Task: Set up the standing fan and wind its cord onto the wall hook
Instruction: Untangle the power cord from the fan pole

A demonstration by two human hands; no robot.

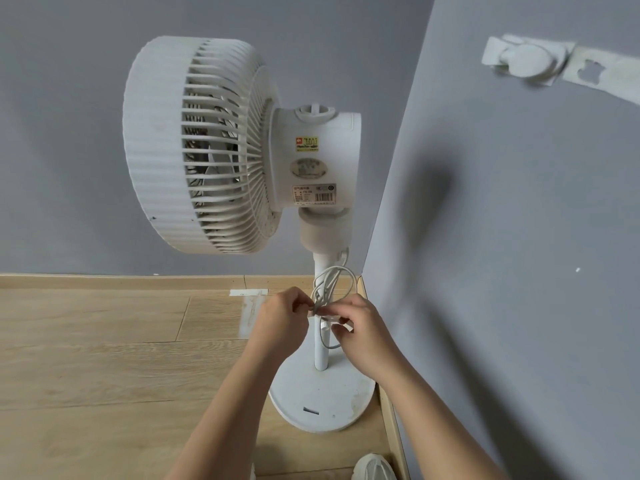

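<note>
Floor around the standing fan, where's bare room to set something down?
The wooden floor left of the fan base, out to the skirting, is bare apart from a tape patch. Crowded: at the pole, where left hand and right hand pinch the cord; the base nearly meets the right wall.

The standing fan [221, 143] stands on the floor [86, 358] in a corner, the wall hook [526, 62] high on the wall [519, 254] right of it. Its cord [334, 282] hangs between left hand [280, 320] and right hand [363, 329].
</note>
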